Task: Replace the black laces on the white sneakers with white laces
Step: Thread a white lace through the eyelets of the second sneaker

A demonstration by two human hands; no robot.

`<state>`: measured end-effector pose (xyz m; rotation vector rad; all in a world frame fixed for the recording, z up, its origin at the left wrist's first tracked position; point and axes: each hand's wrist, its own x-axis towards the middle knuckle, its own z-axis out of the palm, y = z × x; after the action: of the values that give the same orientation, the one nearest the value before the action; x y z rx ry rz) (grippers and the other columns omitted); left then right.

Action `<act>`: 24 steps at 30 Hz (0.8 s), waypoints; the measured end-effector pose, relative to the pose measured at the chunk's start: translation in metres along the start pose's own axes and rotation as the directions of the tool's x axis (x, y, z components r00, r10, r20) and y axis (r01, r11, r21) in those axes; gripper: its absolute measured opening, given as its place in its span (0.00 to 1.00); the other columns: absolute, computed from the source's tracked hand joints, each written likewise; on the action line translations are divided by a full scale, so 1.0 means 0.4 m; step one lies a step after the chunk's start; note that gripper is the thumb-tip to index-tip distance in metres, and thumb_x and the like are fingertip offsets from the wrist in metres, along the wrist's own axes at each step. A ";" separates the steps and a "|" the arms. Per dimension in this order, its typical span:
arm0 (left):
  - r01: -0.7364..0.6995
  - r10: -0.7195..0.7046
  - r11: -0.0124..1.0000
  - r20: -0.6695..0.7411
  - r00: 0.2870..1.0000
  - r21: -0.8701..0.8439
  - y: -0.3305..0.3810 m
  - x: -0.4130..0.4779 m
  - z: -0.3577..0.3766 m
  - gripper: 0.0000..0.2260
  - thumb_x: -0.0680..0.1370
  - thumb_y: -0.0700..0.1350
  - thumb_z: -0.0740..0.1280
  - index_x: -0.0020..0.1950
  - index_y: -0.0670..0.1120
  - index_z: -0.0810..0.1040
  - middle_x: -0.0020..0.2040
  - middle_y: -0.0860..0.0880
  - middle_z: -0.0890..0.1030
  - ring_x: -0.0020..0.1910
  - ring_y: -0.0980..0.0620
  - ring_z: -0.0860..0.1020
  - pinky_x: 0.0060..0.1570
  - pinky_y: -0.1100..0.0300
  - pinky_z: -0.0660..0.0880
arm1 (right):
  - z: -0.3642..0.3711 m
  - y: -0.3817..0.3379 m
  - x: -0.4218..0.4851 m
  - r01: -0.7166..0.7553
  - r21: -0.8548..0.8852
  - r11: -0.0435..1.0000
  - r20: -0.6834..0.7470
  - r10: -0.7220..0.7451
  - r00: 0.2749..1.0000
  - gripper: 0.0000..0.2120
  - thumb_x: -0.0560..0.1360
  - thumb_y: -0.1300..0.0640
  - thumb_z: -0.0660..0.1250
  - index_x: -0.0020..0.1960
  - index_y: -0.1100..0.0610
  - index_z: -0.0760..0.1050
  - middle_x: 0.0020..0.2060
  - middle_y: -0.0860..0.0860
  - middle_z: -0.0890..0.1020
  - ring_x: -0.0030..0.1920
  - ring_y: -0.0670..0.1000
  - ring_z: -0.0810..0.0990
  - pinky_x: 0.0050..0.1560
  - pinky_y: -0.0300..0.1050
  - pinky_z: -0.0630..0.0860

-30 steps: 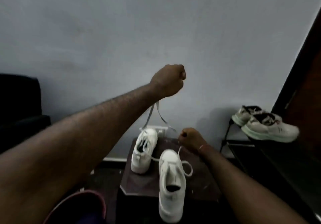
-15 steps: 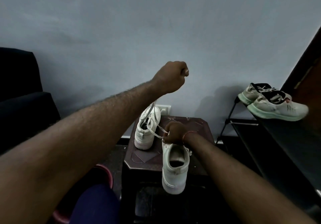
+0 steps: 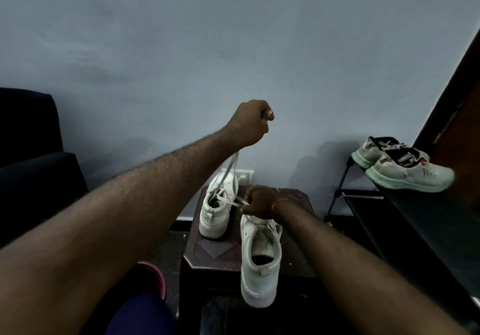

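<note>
Landmark: dark brown, angular-edged wooden tabletop (image 3: 293, 264); all places are given against it.
Near white sneaker (image 3: 259, 262): at the tabletop's front, with the heel overhanging the front edge. I cannot tell whether the sole sits flat.
Far white sneaker (image 3: 217, 212): on the tabletop's back left part, just beside the near one and apart from it.
White flat fabric lace (image 3: 232, 168): two strands rise from above the tabletop's back left, and a short run crosses to the right. Which sneaker's eyelets it feeds cannot be read.
Left hand (image 3: 253, 124): raised well above the tabletop in a closed fist, gripping the lace's upper ends.
Right hand (image 3: 259, 202): low over the tabletop's middle at the near sneaker's tongue, with fingers curled and pinching the lace's short run.
Black laces: none visible on either sneaker.
Handling, lace (judged): light, limp and slippery through eyelets. It is best taken near the tips, with a second pinch close to the eyelet.
Handling, sneakers (judged): light, with a firm sole and soft upper. Steady them at the tongue or collar; the overhanging heel could tip off.
Pointing, sneakers: toes face the tabletop's back edge and heels its front. The long axes run front to back.
Pointing, lace: steep, nearly upright, and drawn straight.
</note>
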<state>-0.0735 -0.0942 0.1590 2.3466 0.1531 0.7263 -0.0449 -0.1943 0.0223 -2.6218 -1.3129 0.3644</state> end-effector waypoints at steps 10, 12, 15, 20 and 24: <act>-0.023 -0.070 0.891 -0.189 0.979 -0.453 0.275 0.228 -0.278 0.07 0.82 0.42 0.61 0.46 0.40 0.73 0.44 0.38 0.83 0.37 0.46 0.82 0.36 0.58 0.77 | -0.584 -0.117 -0.081 0.409 0.702 0.583 -0.615 0.208 0.760 0.12 0.81 0.52 0.62 0.53 0.61 0.77 0.47 0.57 0.84 0.43 0.51 0.82 0.36 0.37 0.72; -0.059 -0.061 0.870 -0.226 0.972 -0.489 0.346 0.258 -0.331 0.07 0.82 0.41 0.61 0.48 0.38 0.73 0.44 0.38 0.83 0.38 0.45 0.81 0.43 0.52 0.80 | -0.710 -0.147 -0.113 0.509 0.629 0.587 -0.703 0.150 0.695 0.11 0.80 0.54 0.63 0.54 0.61 0.77 0.47 0.58 0.84 0.44 0.52 0.83 0.33 0.33 0.73; -0.095 -0.024 0.869 -0.232 0.972 -0.486 0.443 0.297 -0.397 0.10 0.82 0.40 0.60 0.55 0.33 0.74 0.45 0.39 0.83 0.40 0.45 0.82 0.51 0.49 0.80 | -0.851 -0.173 -0.149 0.538 0.528 0.657 -0.764 0.091 0.639 0.12 0.81 0.52 0.63 0.51 0.61 0.78 0.47 0.59 0.85 0.45 0.54 0.84 0.31 0.31 0.72; -0.100 0.041 0.946 -0.193 0.980 -0.309 0.534 0.325 -0.443 0.11 0.82 0.40 0.60 0.57 0.35 0.77 0.56 0.36 0.81 0.55 0.41 0.81 0.49 0.56 0.78 | -0.961 -0.192 -0.164 0.539 0.454 0.709 -0.795 0.049 0.605 0.16 0.81 0.51 0.63 0.46 0.64 0.80 0.43 0.63 0.84 0.37 0.50 0.79 0.27 0.30 0.69; -0.086 0.019 0.929 -0.186 0.982 -0.359 0.544 0.331 -0.438 0.09 0.82 0.43 0.62 0.47 0.42 0.79 0.47 0.42 0.82 0.47 0.48 0.81 0.54 0.51 0.79 | -0.988 -0.194 -0.157 0.528 0.435 0.729 -0.822 0.081 0.564 0.11 0.76 0.59 0.68 0.45 0.68 0.81 0.40 0.64 0.84 0.36 0.54 0.79 0.29 0.36 0.69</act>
<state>-0.0746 -0.1238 0.4667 1.9356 0.0284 0.9093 -0.0217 -0.2213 0.4283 -1.5885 -0.9264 -0.3626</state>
